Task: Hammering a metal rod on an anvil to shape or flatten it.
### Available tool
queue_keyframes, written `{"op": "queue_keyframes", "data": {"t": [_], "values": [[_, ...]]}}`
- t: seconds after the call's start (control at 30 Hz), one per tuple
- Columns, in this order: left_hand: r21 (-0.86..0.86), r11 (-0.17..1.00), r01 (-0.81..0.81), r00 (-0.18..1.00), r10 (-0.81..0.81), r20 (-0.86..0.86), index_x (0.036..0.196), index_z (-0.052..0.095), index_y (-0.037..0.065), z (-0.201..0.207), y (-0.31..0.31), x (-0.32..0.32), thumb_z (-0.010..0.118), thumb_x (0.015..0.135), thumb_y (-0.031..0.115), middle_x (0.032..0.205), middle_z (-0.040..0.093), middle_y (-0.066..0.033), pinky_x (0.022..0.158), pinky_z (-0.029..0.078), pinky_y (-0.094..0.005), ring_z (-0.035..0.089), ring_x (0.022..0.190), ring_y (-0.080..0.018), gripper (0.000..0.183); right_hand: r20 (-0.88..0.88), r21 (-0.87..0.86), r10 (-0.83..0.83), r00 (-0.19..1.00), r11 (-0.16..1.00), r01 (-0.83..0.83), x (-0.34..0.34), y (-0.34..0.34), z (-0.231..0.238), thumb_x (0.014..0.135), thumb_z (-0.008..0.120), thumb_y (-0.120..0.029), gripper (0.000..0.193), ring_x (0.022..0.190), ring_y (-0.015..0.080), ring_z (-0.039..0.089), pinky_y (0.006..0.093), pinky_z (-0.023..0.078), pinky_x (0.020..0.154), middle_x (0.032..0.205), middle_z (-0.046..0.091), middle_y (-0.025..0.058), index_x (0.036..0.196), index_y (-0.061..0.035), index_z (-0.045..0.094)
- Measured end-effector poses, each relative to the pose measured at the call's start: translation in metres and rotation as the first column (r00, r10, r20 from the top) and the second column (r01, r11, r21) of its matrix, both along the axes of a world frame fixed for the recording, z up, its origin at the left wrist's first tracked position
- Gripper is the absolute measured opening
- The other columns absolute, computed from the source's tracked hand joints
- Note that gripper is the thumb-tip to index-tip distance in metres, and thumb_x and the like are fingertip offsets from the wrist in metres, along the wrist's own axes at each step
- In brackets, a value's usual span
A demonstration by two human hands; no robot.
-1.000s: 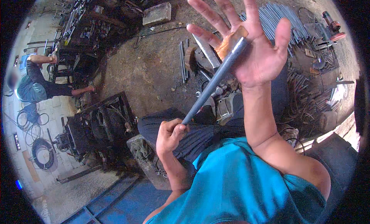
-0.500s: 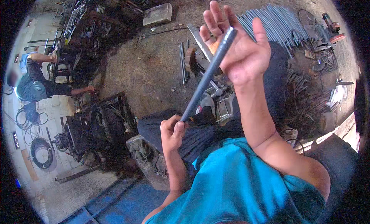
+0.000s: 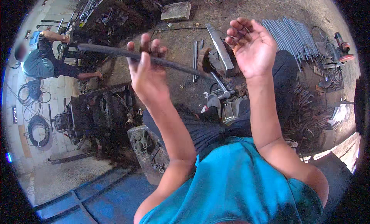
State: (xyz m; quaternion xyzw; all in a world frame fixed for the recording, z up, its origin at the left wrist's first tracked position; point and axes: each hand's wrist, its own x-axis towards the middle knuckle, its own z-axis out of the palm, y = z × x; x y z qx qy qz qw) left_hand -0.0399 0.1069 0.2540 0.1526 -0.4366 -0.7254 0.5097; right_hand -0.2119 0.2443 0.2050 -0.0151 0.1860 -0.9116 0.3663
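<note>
My left hand (image 3: 148, 69) is raised at the left of centre and holds a long dark metal rod (image 3: 173, 65). Its thumb lies in front of the rod, while the fingers stretch up behind it. The rod tilts slightly, its left end higher than its right, and looks blurred. To the right, my right hand (image 3: 254, 50) is lifted with the palm showing and the fingers loosely curled, holding nothing. Beneath and between the hands are a flat grey metal bar (image 3: 220, 48), a hammer (image 3: 224, 91) and a wrench (image 3: 207, 95).
Many grey rods (image 3: 289, 37) lie side by side at the far right, near an angle grinder (image 3: 342, 46). A rectangular block (image 3: 175, 11) rests on the floor at the back. Dark machinery (image 3: 104, 108) stands at left; beyond it another person (image 3: 38, 65) crouches.
My left hand has moved up and left, swinging the rod from a steep slant to nearly level. The rod has left the front of my right hand, which has shifted slightly right.
</note>
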Motion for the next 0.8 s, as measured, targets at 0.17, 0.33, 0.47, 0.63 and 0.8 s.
{"op": "queue_keyframes", "data": {"t": [0.17,0.33,0.47,0.63,0.8], "values": [[0.327,0.944,0.045,0.991,-0.001,-0.135,0.107,0.054,0.012,-0.046,-0.036,0.042,0.055,0.095,0.002,0.11,0.064,-0.0027,0.09,0.048,-0.0472,0.062,0.097,-0.0237,0.016,0.0,-0.008,-0.012,1.0,1.0,0.012,-0.007,-0.002,-0.01,0.092,0.054,-0.029,0.033,0.083,0.0293,0.066,0.0405,0.053,0.076,0.095,0.068,0.0185,0.102,0.0024,0.061],[0.282,0.922,0.264,0.845,-0.08,-0.528,0.092,0.044,0.01,-0.023,0.003,0.044,0.051,0.094,-0.003,0.093,0.052,0.0004,0.096,0.043,-0.0446,0.054,0.083,-0.0173,0.015,0.002,-0.187,-0.046,0.999,0.981,0.046,-0.014,0.003,-0.02,0.094,0.051,-0.034,0.041,0.084,0.0314,0.067,0.0434,0.054,0.077,0.095,0.069,0.0192,0.105,0.0036,0.062],[0.248,0.958,0.143,0.82,0.026,-0.572,0.091,0.043,0.009,-0.003,0.024,0.038,0.051,0.094,-0.003,0.094,0.052,0.0001,0.097,0.042,-0.047,0.053,0.084,-0.0184,0.014,-0.026,-0.475,0.069,0.997,0.877,-0.073,0.004,-0.006,-0.006,0.097,0.041,-0.047,0.057,0.109,0.0375,0.061,0.0493,0.048,0.093,0.122,0.062,0.023,0.122,0.0014,0.059],[0.228,0.96,0.164,0.808,0.002,-0.589,0.096,0.045,0.007,0.009,0.036,0.028,0.051,0.094,-0.003,0.095,0.053,-0.0008,0.098,0.041,-0.0478,0.053,0.086,-0.0181,0.012,-0.042,-0.581,0.183,0.982,0.796,-0.173,0.035,-0.01,0.02,0.1,0.028,-0.053,0.068,0.14,0.0413,0.034,0.057,0.029,0.112,0.155,0.03,0.0232,0.148,-0.0052,0.035],[0.281,0.922,0.265,0.768,-0.026,-0.64,0.101,0.047,0.007,0.005,0.046,0.022,0.051,0.095,-0.002,0.095,0.052,-0.0005,0.102,0.038,-0.0451,0.053,0.086,-0.0169,0.012,0.033,-0.625,0.199,0.979,0.768,-0.135,0.055,-0.002,0.054,0.1,0.028,-0.054,0.069,0.141,0.0429,0.028,0.0587,0.025,0.115,0.156,0.026,0.0219,0.149,-0.0047,0.032]]}}
